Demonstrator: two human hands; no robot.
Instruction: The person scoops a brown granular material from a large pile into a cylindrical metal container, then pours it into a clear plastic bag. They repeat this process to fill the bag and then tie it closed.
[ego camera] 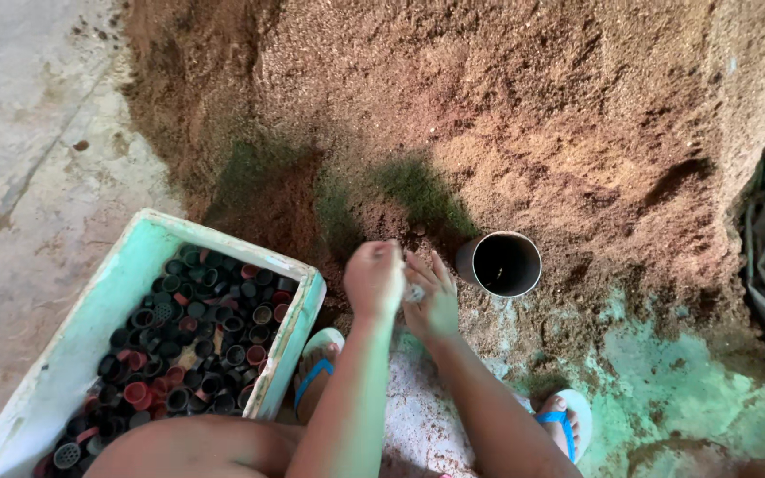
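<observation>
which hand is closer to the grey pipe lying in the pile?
Right. The right hand sits just beside the grey pipe; the left hand is farther, on the crate side.

Box (90,327) left, pipe (499,263) right, heap (506,106) ahead.

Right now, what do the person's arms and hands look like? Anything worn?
Both arms are bare to the frame edge, no sleeves visible. The left hand and right hand carry no gloves, and no rings, watch or bands show. The only wear in view is on the feet: white flip-flops with blue straps.
</observation>
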